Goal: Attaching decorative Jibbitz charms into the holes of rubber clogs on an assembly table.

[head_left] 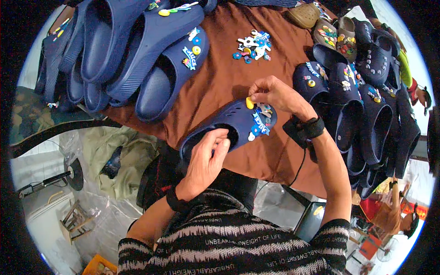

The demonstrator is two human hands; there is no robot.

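Striped shirt (229,250), left hand (205,160) clasping navy clog (233,116), arched right hand (278,97) pinching yellow charm (250,103)

Cannot see most fingers of the left hand (201,161), hidden behind the thumb and forefinger at the opening of the navy clog (236,112). Cannot tell the full shape of the yellow charm (250,104), partly covered by the right hand (277,95). Cannot separate the charms in the pile (255,46), too small and overlapping. Cannot identify the black object (294,132), partly hidden under the right wrist. Cannot follow the upper-left clogs (123,23) past the top edge, nor the orange crate (97,266) past the lower. Cannot make out details of the blurred co-worker (389,216).
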